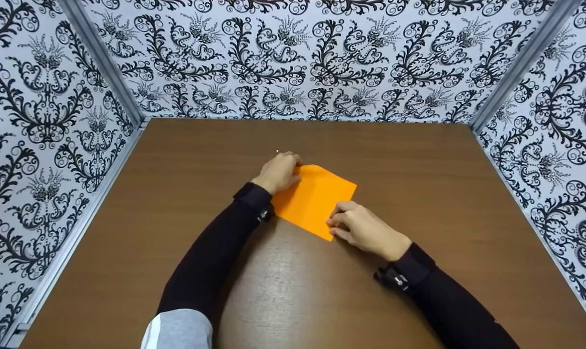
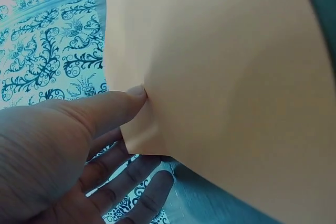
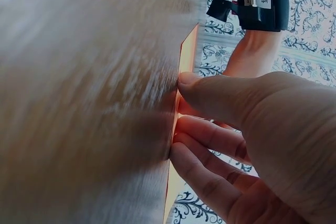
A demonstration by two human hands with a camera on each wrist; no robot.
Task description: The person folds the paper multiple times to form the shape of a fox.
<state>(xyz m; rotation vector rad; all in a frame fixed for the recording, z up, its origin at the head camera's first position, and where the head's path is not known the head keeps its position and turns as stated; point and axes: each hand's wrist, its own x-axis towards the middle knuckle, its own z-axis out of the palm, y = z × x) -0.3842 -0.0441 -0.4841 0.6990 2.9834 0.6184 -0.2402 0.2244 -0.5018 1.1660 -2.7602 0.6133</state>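
We see orange sheet [image 1: 312, 201] on brown table [image 1: 297, 295], approx. centre. L hand [image 1: 279, 173] pinches far-left edge; R hand [image 1: 368, 230] pinches near-right edge. Step, we'd guess: squaring sheet up, poss. pre-fold. Next move prob. needs both grips light, edges level.

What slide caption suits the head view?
Bare left hand pinches, bare right hand touches a thin orange paper sheet over a brown wood-grain table.
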